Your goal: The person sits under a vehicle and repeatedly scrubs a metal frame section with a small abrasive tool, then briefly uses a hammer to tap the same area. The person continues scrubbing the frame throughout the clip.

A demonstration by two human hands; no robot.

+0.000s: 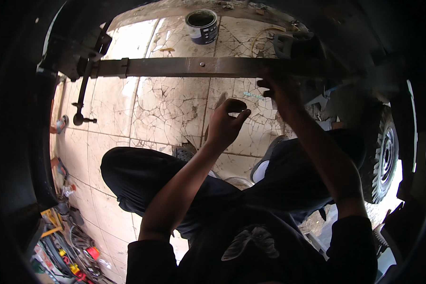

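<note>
A long flat metal bar crosses in front of me, with a small round bolt head near its middle. Below it, my left hand is raised over the tiled floor, its fingers curled and a gap showing between thumb and fingertips. I see nothing held there. My right hand reaches up to the bar's right part, its fingers bent and apart. Shadow hides whether they touch the bar. At the bar's left end, a dark rod hangs down to a ball-shaped joint.
A paint can stands on the cracked tile floor beyond the bar. A wheel with a treaded tyre is at right. Tools and cables lie in a heap at lower left. Dark vehicle parts surround me.
</note>
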